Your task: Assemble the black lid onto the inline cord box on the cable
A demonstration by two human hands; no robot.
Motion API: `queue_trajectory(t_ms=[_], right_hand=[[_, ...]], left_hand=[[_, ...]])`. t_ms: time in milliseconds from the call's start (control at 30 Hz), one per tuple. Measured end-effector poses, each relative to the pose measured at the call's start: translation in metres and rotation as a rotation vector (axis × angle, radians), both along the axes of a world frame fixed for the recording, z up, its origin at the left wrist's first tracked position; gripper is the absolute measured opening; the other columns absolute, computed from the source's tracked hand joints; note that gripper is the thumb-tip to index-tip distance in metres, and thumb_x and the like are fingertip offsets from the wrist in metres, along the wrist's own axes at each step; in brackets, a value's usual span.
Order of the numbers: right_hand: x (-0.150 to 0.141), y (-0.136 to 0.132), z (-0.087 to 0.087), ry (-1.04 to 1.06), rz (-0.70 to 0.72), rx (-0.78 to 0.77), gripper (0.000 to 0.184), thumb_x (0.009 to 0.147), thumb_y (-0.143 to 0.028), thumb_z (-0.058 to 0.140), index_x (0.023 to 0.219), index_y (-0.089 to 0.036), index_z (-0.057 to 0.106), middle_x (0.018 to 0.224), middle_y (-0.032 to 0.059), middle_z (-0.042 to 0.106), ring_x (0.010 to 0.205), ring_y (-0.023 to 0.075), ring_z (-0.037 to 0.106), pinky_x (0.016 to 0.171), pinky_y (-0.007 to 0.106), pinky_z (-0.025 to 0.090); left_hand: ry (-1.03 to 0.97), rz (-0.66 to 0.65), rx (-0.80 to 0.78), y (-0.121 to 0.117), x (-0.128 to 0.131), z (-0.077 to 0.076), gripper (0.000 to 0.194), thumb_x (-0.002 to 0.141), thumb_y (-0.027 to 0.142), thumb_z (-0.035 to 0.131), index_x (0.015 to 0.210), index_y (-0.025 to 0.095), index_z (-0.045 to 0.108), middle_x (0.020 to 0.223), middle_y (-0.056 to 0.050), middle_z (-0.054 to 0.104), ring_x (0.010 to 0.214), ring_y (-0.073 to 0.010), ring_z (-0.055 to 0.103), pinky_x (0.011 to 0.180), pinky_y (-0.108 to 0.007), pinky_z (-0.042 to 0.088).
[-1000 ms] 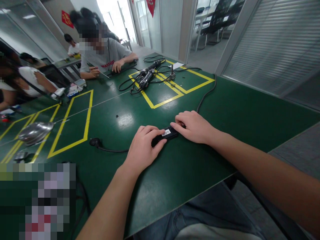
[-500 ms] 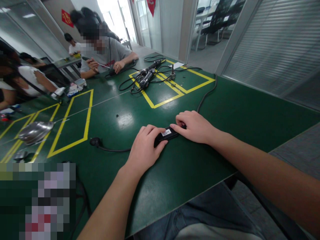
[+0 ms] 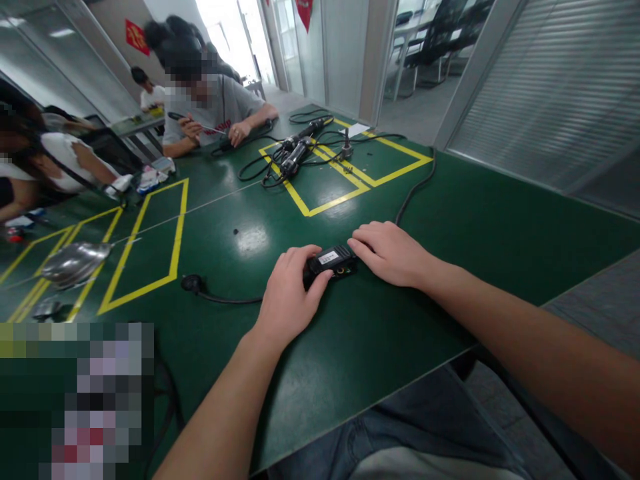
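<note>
A black plastic cover (image 3: 334,256) with a white label is tilted up from the small box beneath it. Along the near side of the gap, a bit of circuit board (image 3: 342,271) shows green and gold. My left hand (image 3: 293,290) pinches the cover's left end between thumb and fingers. At the box's right end, my right hand (image 3: 385,253) is closed, its fingers curled around the end where the cord joins; the exact grip is hidden. A black cord (image 3: 416,190) runs away behind that hand. Another leads left from the box to a black plug (image 3: 191,283).
Black cabled tools (image 3: 295,155) lie in yellow-taped areas of the green table (image 3: 500,220), beside an upright metal part (image 3: 347,145). A shiny metal bowl-like piece (image 3: 75,263) is at left. Across the table, a person (image 3: 215,107) holds a screwdriver (image 3: 197,123). The near-left corner is pixelated.
The cover, flat on the box before, has been raised and tilted, and the circuit board shows underneath. My left fingers have shifted back off the label; my right thumb has drawn slightly away.
</note>
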State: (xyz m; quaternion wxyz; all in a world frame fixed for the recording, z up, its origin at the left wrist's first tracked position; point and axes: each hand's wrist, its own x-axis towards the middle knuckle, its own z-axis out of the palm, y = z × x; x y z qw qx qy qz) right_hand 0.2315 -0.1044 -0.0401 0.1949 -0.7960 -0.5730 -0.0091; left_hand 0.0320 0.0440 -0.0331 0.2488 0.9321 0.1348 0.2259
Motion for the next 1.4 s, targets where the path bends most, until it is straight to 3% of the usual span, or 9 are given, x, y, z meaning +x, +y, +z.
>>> queue_trajectory(t_ms=[167, 267, 433, 600, 767, 1100, 1400], right_hand=[[0.0, 0.0, 0.0, -0.025, -0.043, -0.007, 0.043, 0.113, -0.035, 0.037, 0.083, -0.022, 0.064, 0.084, 0.0081, 0.067, 0.084, 0.0257, 0.058, 0.08, 0.04, 0.036], [0.001, -0.001, 0.002, -0.045, -0.111, -0.005, 0.05, 0.114, -0.034, 0.034, 0.08, -0.02, 0.068, 0.085, 0.0102, 0.067, 0.084, 0.0267, 0.056, 0.078, 0.041, 0.034], [0.0, -0.001, 0.004, -0.085, -0.169, -0.034, 0.055, 0.114, -0.034, 0.035, 0.078, -0.019, 0.073, 0.083, 0.0109, 0.067, 0.083, 0.0269, 0.055, 0.076, 0.042, 0.031], [-0.002, 0.001, 0.003, -0.135, -0.181, -0.083, 0.056, 0.113, -0.037, 0.04, 0.073, -0.02, 0.075, 0.081, 0.011, 0.068, 0.082, 0.0264, 0.054, 0.076, 0.042, 0.03], [-0.004, 0.002, 0.004, -0.168, -0.206, -0.106, 0.056, 0.111, -0.041, 0.046, 0.066, -0.021, 0.071, 0.078, 0.0114, 0.068, 0.079, 0.0259, 0.053, 0.075, 0.042, 0.029], [-0.002, -0.001, 0.007, -0.119, -0.232, 0.029, 0.056, 0.11, -0.043, 0.047, 0.059, -0.023, 0.053, 0.071, 0.0073, 0.06, 0.074, 0.0231, 0.049, 0.072, 0.041, 0.027], [-0.001, 0.002, 0.003, -0.108, -0.196, -0.058, 0.058, 0.107, -0.048, 0.053, 0.054, -0.024, 0.048, 0.072, 0.008, 0.063, 0.077, 0.0248, 0.052, 0.074, 0.042, 0.03]], left_hand=[[0.023, 0.32, 0.011, 0.008, 0.002, 0.0, 0.017, 0.097, 0.016, 0.077, 0.105, 0.023, 0.063, 0.107, -0.005, 0.075, 0.1, -0.0261, 0.069, 0.09, -0.041, 0.055], [0.124, 0.392, 0.026, 0.012, 0.002, 0.0, 0.014, 0.098, 0.017, 0.076, 0.101, 0.023, 0.064, 0.107, -0.006, 0.076, 0.103, -0.0291, 0.068, 0.092, -0.044, 0.054], [0.144, 0.4, 0.151, 0.007, 0.002, 0.004, 0.006, 0.103, 0.023, 0.073, 0.1, 0.02, 0.07, 0.117, -0.011, 0.071, 0.106, -0.0299, 0.066, 0.095, -0.045, 0.056], [0.337, 0.409, 0.273, 0.003, 0.0, 0.01, 0.046, 0.111, 0.044, 0.06, 0.074, 0.021, 0.074, 0.102, -0.013, 0.068, 0.101, -0.0329, 0.065, 0.086, -0.045, 0.056], [0.494, 0.387, 0.286, -0.001, 0.001, 0.016, 0.056, 0.114, 0.05, 0.052, 0.077, 0.02, 0.081, 0.094, -0.013, 0.068, 0.098, -0.0339, 0.065, 0.085, -0.045, 0.055], [0.368, 0.426, 0.203, -0.003, 0.002, 0.018, 0.055, 0.111, 0.044, 0.055, 0.062, 0.022, 0.067, 0.087, -0.009, 0.064, 0.091, -0.0273, 0.065, 0.075, -0.038, 0.048], [0.359, 0.368, 0.237, 0.005, 0.0, 0.009, 0.059, 0.108, 0.05, 0.059, 0.054, 0.025, 0.06, 0.076, -0.009, 0.06, 0.083, -0.0305, 0.063, 0.07, -0.042, 0.052]])
